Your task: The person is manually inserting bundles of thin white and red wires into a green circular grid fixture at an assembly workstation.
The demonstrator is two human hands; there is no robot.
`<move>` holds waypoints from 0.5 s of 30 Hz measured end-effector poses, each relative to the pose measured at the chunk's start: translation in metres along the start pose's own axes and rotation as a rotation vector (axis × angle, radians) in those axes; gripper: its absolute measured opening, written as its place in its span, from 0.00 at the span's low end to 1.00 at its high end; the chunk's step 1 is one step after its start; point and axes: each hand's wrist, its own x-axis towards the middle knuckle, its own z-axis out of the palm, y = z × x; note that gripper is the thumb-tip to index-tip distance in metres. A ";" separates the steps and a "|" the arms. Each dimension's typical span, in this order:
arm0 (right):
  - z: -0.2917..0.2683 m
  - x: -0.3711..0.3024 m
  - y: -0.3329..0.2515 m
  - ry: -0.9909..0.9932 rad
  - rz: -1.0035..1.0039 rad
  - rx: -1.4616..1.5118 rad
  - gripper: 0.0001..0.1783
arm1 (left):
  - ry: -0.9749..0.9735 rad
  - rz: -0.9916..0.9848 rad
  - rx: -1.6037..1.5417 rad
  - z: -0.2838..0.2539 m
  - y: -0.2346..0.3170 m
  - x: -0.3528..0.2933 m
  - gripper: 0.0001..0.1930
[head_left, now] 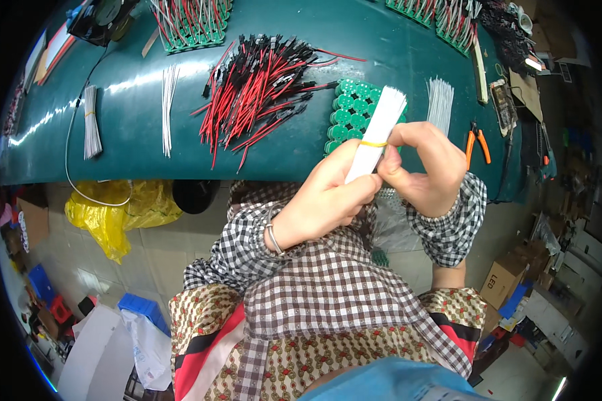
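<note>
My left hand (324,200) is closed around the lower part of a bundle of thin white wires (386,110), held tilted over the table's front edge. A yellow rubber band (373,144) circles the bundle around its middle. Thumb and forefinger of my right hand (435,164) are pinched at the band's right side, against the wires. Just behind the bundle lie green round-celled circuit boards (344,113), partly covered by it. Loose white wires (440,103) rest on the table beyond my right hand.
On the green table (140,150) lie a heap of red-and-black connector leads (261,93), a thin white wire bunch (169,110), a banded bundle (91,123) and orange-handled cutters (477,146). Wired boards (192,27) stand at the back. A yellow plastic bag (110,214) hangs below the edge.
</note>
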 end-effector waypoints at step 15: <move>-0.015 -0.003 0.028 0.240 0.083 -0.116 0.09 | -0.054 -0.200 0.041 0.007 0.008 0.005 0.12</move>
